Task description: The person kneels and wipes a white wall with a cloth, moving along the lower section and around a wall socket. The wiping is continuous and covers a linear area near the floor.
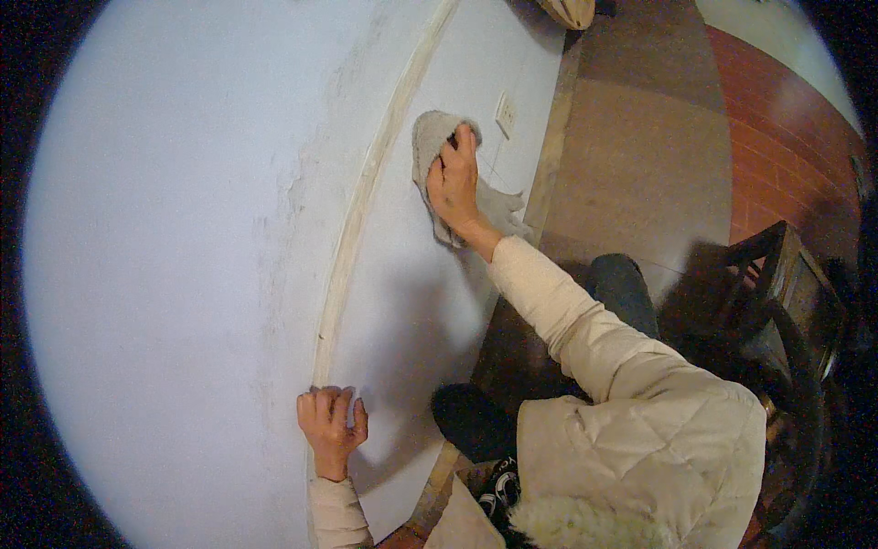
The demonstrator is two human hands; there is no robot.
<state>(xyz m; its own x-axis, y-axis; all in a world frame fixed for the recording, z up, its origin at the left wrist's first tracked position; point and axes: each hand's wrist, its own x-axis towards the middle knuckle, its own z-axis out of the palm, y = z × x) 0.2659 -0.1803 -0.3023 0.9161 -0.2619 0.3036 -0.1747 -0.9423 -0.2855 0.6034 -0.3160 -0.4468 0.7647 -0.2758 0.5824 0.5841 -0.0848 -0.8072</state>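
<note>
A grey cloth [435, 134] lies pressed against the white wall [171, 288] below a pale moulding strip [357, 219]. My right hand [456, 175] is on the cloth, with its fingers bent into the fabric, and a loose end of it hangs towards the baseboard. At the lower part of the view, my left hand [332, 422] rests with curled fingers on the moulding strip and holds no separate object that I can see. Dark smudges mark the wall along the far side of the strip.
A wall socket [505, 115] sits just beyond the cloth. The baseboard [549, 161] meets a brown tiled floor [631, 158], with red tiles [772, 158] farther off. A dark wooden chair or stool [789, 288] stands at the right. A wooden object [573, 10] shows at the top edge.
</note>
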